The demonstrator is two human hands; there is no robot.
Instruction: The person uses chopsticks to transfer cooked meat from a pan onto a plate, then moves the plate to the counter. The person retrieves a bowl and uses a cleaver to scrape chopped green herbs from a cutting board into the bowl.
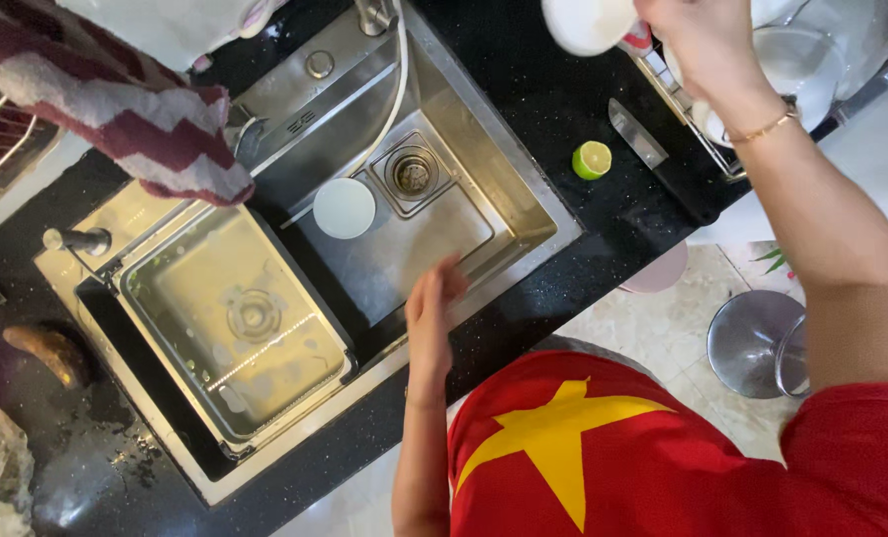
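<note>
Right hand (pixel 698 40) grips one white cup (pixel 585 22) above the dish rack (pixel 708 139) | left hand (pixel 432 308) open, empty, over sink (pixel 504 149) | one white lid (pixel 344 208) in basin | one lime half (pixel 591 159), one knife (pixel 653 159) on counter (pixel 563 89)

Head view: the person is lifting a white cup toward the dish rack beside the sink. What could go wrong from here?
1. The right hand holds the white cup high over the black counter; a wet grip could slip and drop it.
2. A knife lies on the counter beside the dish rack, below that forearm, so lowering the arm risks a cut.
3. The lime half could get knocked off.
</note>
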